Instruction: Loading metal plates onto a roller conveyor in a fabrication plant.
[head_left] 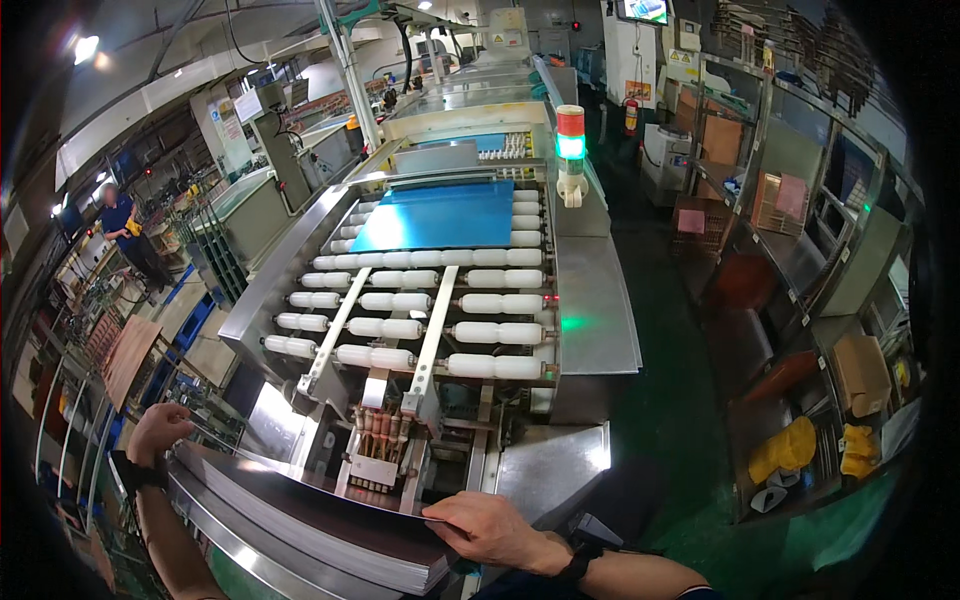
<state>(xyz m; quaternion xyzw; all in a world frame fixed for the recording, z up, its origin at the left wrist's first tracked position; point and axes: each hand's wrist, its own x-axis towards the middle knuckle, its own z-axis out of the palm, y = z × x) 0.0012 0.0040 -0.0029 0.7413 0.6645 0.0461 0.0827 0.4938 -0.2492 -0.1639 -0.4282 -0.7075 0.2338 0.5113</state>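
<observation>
A stack of thin flat panels [300,545] with a dark top face lies right in front of me. My right hand [495,530] pinches the right corner of the top dark panel [330,500], whose long far edge bows between its ends. By the left end of the stack is my left hand [160,430], raised with curled fingers; whether it grips the panel's left corner cannot be made out. Beyond the stack, a roller conveyor [400,328] with white rollers carries a shiny blue panel [440,215] toward its far end.
Two pale rails [436,325] run across the rollers. A signal lamp [570,150], lit green, stands on the conveyor's right side. Along the right are metal shelves [790,250] with boxes and yellow gloves [785,450]. Another person [130,235] stands far left.
</observation>
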